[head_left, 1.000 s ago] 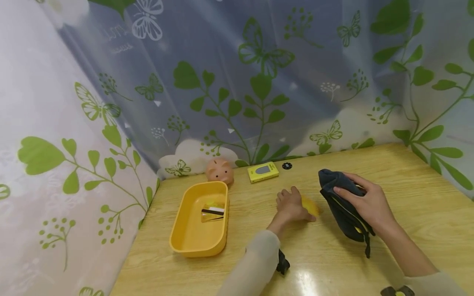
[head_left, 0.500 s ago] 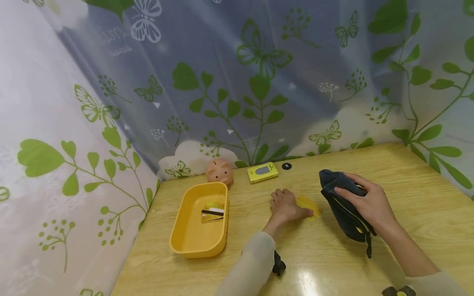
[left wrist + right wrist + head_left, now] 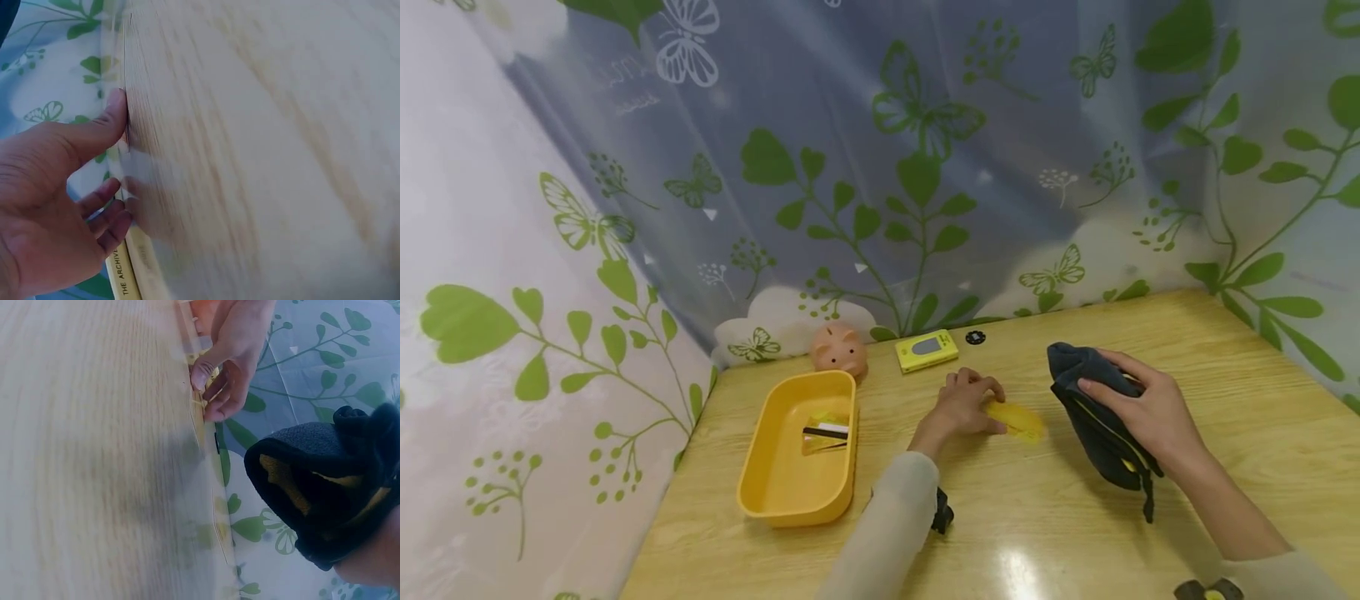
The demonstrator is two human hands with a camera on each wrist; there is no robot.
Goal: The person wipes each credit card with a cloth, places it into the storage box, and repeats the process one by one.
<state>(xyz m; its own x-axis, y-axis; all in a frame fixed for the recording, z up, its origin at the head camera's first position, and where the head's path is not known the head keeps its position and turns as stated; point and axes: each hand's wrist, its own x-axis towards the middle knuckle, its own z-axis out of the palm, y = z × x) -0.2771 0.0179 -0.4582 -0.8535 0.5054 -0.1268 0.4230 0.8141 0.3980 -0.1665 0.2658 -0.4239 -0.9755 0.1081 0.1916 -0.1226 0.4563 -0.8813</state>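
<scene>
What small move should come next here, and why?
Perhaps draw the left hand's thumb and fingers closer on the yellow item: they lie at one end of it, and the right hand is busy holding the dark pouch.

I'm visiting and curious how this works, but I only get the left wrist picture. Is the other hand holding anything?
Observer: Yes, in the head view the right hand holds a dark pouch.
Visitor: Is the pouch closed?
Observer: No, the right wrist view shows its mouth gaping, with a yellowish lining inside.
Visitor: And what stands further to the left of my hand?
Observer: A yellow tray, seen in the head view, stands left of the left hand.
</scene>
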